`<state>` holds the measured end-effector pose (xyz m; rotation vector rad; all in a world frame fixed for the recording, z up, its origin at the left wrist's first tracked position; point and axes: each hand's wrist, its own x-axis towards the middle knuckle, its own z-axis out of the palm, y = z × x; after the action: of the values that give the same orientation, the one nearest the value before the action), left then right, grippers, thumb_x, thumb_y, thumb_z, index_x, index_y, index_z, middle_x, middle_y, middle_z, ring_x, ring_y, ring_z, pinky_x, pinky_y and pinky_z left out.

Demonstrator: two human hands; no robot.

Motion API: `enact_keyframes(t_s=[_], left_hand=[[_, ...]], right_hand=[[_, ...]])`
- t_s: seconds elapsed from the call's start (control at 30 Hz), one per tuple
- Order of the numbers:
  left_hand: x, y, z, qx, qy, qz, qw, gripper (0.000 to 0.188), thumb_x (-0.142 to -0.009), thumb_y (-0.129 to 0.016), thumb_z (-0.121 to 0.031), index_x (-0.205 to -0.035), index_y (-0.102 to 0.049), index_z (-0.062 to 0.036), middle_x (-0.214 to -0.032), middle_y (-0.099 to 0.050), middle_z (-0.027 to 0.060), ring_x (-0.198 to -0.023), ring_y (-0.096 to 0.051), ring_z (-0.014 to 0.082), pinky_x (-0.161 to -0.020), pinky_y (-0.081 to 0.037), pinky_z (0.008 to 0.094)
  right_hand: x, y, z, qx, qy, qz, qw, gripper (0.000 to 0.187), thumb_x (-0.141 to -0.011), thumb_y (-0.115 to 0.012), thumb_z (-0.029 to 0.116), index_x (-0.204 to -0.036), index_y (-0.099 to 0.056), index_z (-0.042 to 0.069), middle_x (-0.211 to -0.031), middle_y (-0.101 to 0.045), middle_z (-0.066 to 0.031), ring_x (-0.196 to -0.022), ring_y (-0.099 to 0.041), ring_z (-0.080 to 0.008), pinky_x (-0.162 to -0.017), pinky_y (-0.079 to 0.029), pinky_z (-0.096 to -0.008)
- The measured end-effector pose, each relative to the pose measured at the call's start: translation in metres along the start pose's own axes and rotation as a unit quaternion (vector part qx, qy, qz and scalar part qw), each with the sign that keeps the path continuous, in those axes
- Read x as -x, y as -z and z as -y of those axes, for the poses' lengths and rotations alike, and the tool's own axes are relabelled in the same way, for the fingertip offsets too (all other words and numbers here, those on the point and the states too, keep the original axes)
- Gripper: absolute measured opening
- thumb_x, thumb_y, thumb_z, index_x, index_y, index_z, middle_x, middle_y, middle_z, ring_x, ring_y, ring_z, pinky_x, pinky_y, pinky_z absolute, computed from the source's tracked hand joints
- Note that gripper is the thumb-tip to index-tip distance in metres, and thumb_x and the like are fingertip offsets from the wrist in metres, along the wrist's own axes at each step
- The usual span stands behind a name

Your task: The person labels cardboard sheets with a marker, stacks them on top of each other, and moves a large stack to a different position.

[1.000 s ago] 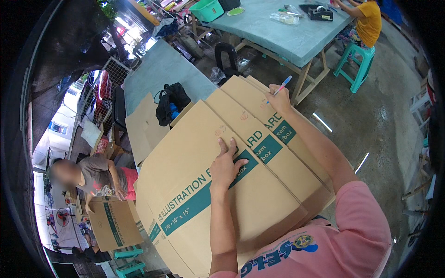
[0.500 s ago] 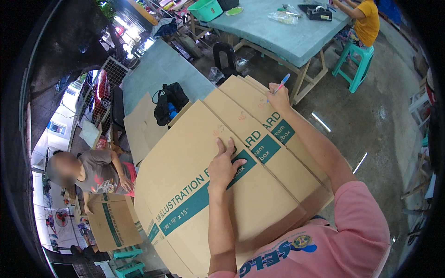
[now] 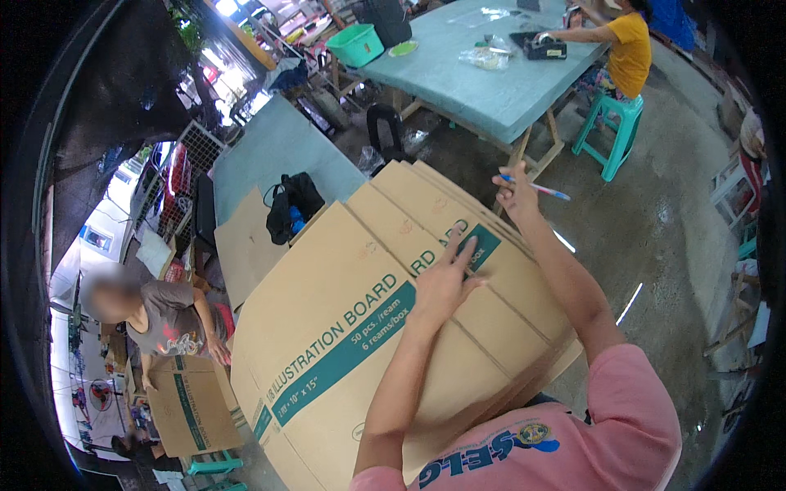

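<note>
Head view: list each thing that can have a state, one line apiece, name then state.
flattened cardboard boxes: folded flat, stacked, tilted.
left hand: open, pressed flat on the top box.
right hand: at the stack's far edge, gripping a pen.
pen: held roughly level.
black bag: slumped on the grey table.
green basin: upright.

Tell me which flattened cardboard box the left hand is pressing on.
The large flattened box in front of the person, with the teal stripe; the left hand lies flat on it. The smaller flattened box stands lower left, beside a seated co-worker.

The flattened cardboard box (image 3: 352, 344) runs off the lower edge, its underside layers hidden.
</note>
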<state>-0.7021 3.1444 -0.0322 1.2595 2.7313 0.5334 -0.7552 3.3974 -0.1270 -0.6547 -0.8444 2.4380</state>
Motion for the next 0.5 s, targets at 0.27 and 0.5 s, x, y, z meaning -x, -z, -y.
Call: enact_keyframes(t_s=[0.27, 0.5], left_hand=[[-0.066, -0.022, -0.021, -0.029, -0.131, 0.099, 0.986, 0.064, -0.07, -0.071, -0.052, -0.119, -0.055, -0.0141, -0.128, -0.053, 0.0108, -0.1, -0.062, 0.0343, -0.082, -0.05, 0.0463], [-0.083, -0.039, -0.029, -0.026, -0.155, 0.087, 0.984, 0.057, -0.071, -0.074, -0.042, -0.115, -0.057, -0.0108, -0.113, -0.061, 0.0137, -0.101, -0.06, 0.0348, -0.084, -0.049, 0.0446]], right_hand=[[0.126, 0.065, 0.048, 0.127, -0.008, 0.155, 0.98, 0.043, -0.096, -0.047, 0.045, -0.102, -0.056, 0.003, -0.109, -0.061, -0.0171, -0.11, -0.058, -0.026, -0.095, -0.046, -0.0384], [0.122, 0.087, 0.041, -0.047, -0.133, 0.243, 0.96, 0.054, -0.096, -0.038, 0.051, -0.107, -0.052, 0.0, -0.119, -0.058, -0.0237, -0.117, -0.055, -0.0323, -0.103, -0.042, -0.0406]])
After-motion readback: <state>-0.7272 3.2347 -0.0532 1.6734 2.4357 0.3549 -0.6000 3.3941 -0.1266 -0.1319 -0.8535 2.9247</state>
